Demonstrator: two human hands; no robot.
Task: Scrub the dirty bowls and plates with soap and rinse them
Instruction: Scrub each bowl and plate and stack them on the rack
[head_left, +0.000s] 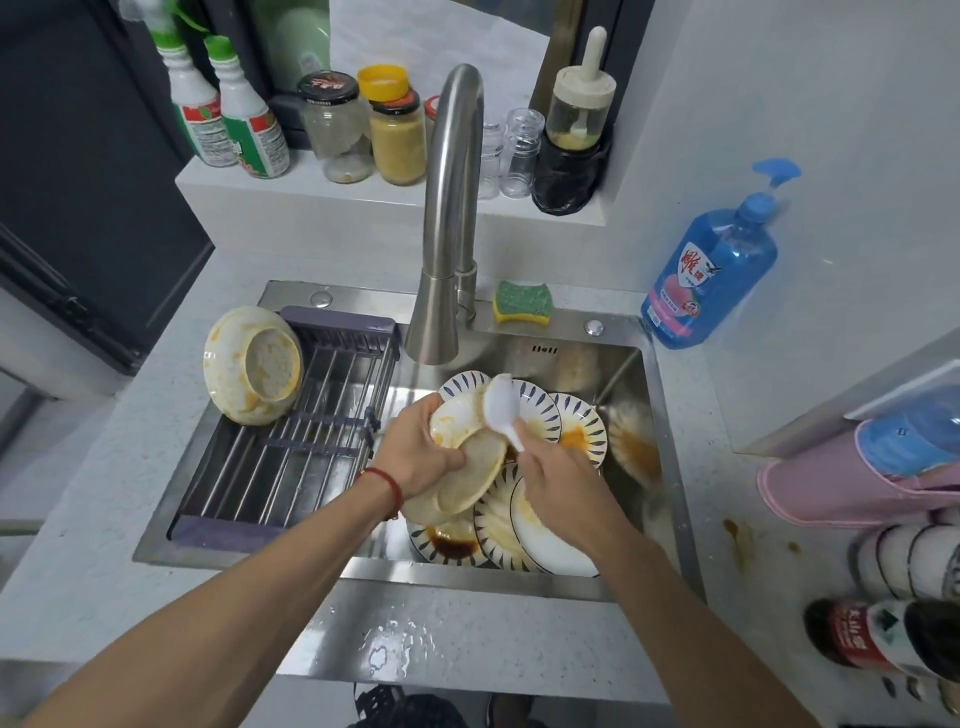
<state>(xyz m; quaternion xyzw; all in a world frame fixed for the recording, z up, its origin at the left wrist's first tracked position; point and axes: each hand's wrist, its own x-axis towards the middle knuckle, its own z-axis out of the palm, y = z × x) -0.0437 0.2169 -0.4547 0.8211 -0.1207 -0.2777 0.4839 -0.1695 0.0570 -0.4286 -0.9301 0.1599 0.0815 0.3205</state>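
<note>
My left hand grips a stack of sauce-stained cream bowls tilted over the sink. My right hand pinches the handle of a white spoon whose bowl points up above the stack. Beneath lie several dirty plates with blue leaf rims, smeared with orange and brown sauce. Another dirty cream bowl leans upside down on the drying rack at the sink's left. A green and yellow sponge rests behind the sink. A blue dish soap bottle stands at the right.
The steel faucet arches over the plates. Jars, spray bottles and glasses line the ledge behind. A pink holder, stacked cups and a dark bottle crowd the right counter, which carries sauce stains. Water puddles on the sink's front edge.
</note>
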